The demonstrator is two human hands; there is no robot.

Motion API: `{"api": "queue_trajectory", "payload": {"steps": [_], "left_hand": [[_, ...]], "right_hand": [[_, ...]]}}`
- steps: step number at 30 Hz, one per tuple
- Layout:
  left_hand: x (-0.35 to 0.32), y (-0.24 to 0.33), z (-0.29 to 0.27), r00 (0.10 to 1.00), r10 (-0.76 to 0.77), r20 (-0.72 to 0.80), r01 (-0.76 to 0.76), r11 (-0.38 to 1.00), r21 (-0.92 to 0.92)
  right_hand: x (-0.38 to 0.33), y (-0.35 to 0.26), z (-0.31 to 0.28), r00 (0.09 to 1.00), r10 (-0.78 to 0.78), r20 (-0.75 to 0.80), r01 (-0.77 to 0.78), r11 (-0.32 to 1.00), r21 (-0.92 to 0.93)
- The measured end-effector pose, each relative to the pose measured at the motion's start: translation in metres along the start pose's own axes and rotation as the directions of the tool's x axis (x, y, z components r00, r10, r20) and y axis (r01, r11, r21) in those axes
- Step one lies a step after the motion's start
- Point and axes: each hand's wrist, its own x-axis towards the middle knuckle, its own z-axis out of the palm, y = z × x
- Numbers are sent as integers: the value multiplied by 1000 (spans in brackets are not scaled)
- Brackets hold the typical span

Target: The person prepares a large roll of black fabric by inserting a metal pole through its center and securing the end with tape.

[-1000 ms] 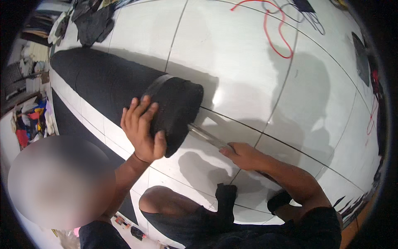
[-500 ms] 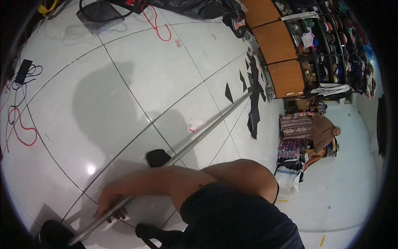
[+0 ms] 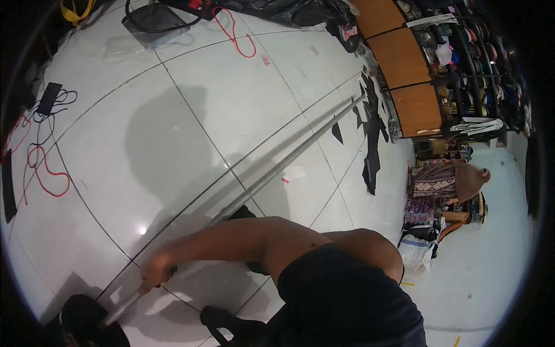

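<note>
The right hand [image 3: 157,270] is wrapped around a metal pole [image 3: 277,169] — near end against a black roll [image 3: 87,315] — the hidden left hand's state I cannot tell.

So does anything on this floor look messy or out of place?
Yes: jagged black scraps lie strewn near the far end of the grey pole, like offcuts not swept up. A red cord sprawls in loose loops at the picture's left, as if dropped there.

The pole [image 3: 289,159] is silver-grey, the roll [image 3: 84,318] black, the white floor [image 3: 243,115] dark-gridded, scraps [image 3: 372,165] along its right edge black, cabinet [image 3: 413,110] orange-brown
</note>
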Motion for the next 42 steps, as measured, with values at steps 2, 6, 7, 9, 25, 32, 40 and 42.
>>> {"api": "queue_trajectory", "payload": {"steps": [2,6,7,9,25,32,40,42], "left_hand": [[-4,6,1,998,24,-50,-30,992,-125],[-32,-38,16,978,127,168,-130,992,6],[-18,-14,-13,976,98,196,-80,992,-97],[-20,-23,-15,975,6,224,6,999,-51],[34,2,-11,906,146,398,-91,984,-155],[23,14,-19,952,96,292,-45,983,-177],[20,11,-24,959,78,274,-25,981,-195],[13,12,-26,958,29,284,27,981,-194]], "right_hand": [[-4,1,-6,1000,31,-1,-31,999,-21],[36,36,6,997,-37,65,37,999,10],[6,-3,-3,994,-5,113,0,999,48],[-6,-7,-10,991,-60,116,49,994,101],[-27,-58,-4,992,29,-124,-78,906,-415],[-5,-47,-21,880,316,356,-327,944,-30],[3,-28,45,812,-478,-335,187,757,-626],[8,-43,62,810,-412,-418,-4,708,-706]]}}
